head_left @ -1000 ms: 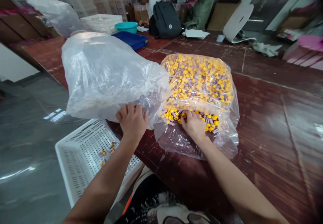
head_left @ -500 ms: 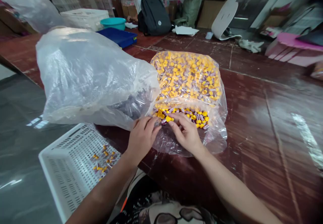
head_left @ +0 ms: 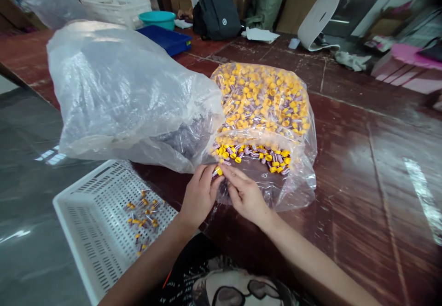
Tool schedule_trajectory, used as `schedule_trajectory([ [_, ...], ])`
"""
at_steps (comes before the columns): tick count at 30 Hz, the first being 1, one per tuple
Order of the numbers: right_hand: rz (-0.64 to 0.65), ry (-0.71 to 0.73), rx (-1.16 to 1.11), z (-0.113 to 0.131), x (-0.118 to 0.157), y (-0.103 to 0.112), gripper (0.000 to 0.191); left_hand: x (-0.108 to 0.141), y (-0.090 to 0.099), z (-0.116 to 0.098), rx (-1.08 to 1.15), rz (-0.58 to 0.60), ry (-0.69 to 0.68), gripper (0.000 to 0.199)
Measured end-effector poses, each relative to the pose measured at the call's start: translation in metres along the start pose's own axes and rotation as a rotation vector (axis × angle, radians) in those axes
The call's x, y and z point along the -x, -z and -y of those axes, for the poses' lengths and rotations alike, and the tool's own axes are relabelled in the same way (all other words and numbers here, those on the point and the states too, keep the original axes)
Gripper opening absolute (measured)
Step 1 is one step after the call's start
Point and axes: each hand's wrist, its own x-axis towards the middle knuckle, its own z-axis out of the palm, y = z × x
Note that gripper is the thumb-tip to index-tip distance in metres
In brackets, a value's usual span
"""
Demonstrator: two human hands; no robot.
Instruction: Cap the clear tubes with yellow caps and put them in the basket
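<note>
Plastic, clear and crinkled, forms the bulging bag (head_left: 304,184) on the scuffed, dark red tabletop (head_left: 354,168); small pieces (head_left: 262,96) crowd it, with cupped yellow caps and mottled purple bodies. Its slack mouth gapes toward the person, more pieces lying loose inside. At the near left edge of that mouth, the left hand (head_left: 200,198) pinches one yellow-capped piece (head_left: 218,171), thumb and bent fingers nearly closed around it. The right hand (head_left: 249,200) meets it there, thumb and fingers drawn close together, tips beside the cap; whether they grip anything I cannot tell. Left of the bag swells a larger sack (head_left: 131,94) of milky, wrinkled film. Nearer the person sits a rigid white basket (head_left: 67,200) with rows of slots, thin-stemmed capped pieces (head_left: 143,209) scattered over its perforated floor. Farther back lie a shallow blue tray (head_left: 164,39) and a round turquoise basin (head_left: 157,19)
</note>
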Motion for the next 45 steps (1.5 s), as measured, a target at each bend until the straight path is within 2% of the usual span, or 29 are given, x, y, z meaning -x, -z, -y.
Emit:
schedule_trajectory([
  [2, 0.108, 0.019, 0.004, 0.001, 0.0, -0.007, 0.068, 0.015, 0.006, 0.009, -0.037, -0.003, 0.008, 0.026],
  [4, 0.205, 0.026, 0.031, -0.001, -0.003, -0.009, 0.065, 0.04, 0.017, 0.023, -0.086, 0.009, 0.006, 0.034],
  [6, 0.174, -0.05, 0.132, -0.009, -0.01, -0.005, 0.053, 0.076, 0.031, 0.046, -0.203, -0.013, 0.045, 0.042],
  [8, 0.064, -0.223, 0.348, -0.025, -0.019, 0.003, 0.04, 0.117, 0.043, 0.076, -0.409, -0.043, 0.15, 0.042],
  [10, 0.014, -0.393, 0.615, -0.045, -0.027, 0.011, 0.036, 0.152, 0.053, 0.106, -0.62, 0.022, 0.255, 0.037],
  [12, 0.043, -0.473, 0.818, -0.062, -0.033, 0.013, 0.038, 0.17, 0.059, 0.125, -0.757, 0.101, 0.313, 0.035],
  [13, 0.06, -0.48, 0.877, -0.069, -0.035, 0.013, 0.037, 0.169, 0.06, 0.129, -0.781, 0.092, 0.304, 0.035],
  [15, 0.078, -0.467, 0.94, -0.076, -0.036, 0.01, 0.033, 0.148, 0.058, 0.124, -0.747, -0.043, 0.22, 0.037],
  [17, 0.066, -0.443, 0.971, -0.077, -0.035, 0.007, 0.029, 0.103, 0.052, 0.106, -0.649, -0.198, 0.094, 0.041],
  [18, 0.053, -0.431, 0.978, -0.076, -0.034, 0.006, 0.028, 0.075, 0.048, 0.096, -0.609, -0.231, 0.044, 0.042],
  [20, 0.022, -0.419, 0.972, -0.072, -0.031, 0.008, 0.027, 0.016, 0.039, 0.081, -0.597, -0.171, -0.019, 0.037],
  [22, -0.02, -0.429, 0.92, -0.069, -0.026, 0.014, 0.028, -0.036, 0.032, 0.074, -0.625, -0.022, -0.054, 0.03],
  [24, -0.076, -0.435, 0.792, -0.066, -0.021, 0.024, 0.026, -0.072, 0.03, 0.073, -0.651, 0.123, -0.096, 0.023],
  [25, -0.102, -0.424, 0.686, -0.063, -0.017, 0.029, 0.024, -0.082, 0.031, 0.074, -0.657, 0.171, -0.127, 0.021],
  [26, -0.126, -0.406, 0.548, -0.06, -0.014, 0.034, 0.022, -0.088, 0.034, 0.073, -0.66, 0.193, -0.157, 0.019],
  [28, -0.158, -0.375, 0.205, -0.05, -0.009, 0.041, 0.021, -0.085, 0.042, 0.066, -0.644, 0.162, -0.204, 0.015],
  [31, -0.176, -0.376, -0.267, -0.03, -0.008, 0.044, 0.026, -0.061, 0.052, 0.043, -0.492, 0.088, -0.238, 0.02],
  [33, -0.147, -0.37, -0.449, -0.017, -0.012, 0.042, 0.027, -0.043, 0.05, 0.025, -0.329, 0.111, -0.253, 0.024],
  [37, -0.097, -0.384, -0.529, -0.007, -0.019, 0.039, 0.027, -0.018, 0.033, 0.006, -0.112, 0.171, -0.219, 0.027],
  [41, -0.164, -0.415, -0.471, -0.011, -0.015, 0.048, 0.027, -0.01, 0.021, 0.008, 0.03, 0.158, -0.134, 0.033],
  [45, -0.073, -0.387, -0.382, -0.009, -0.01, 0.051, 0.024, -0.006, 0.017, 0.006, 0.147, 0.21, -0.126, 0.034],
])
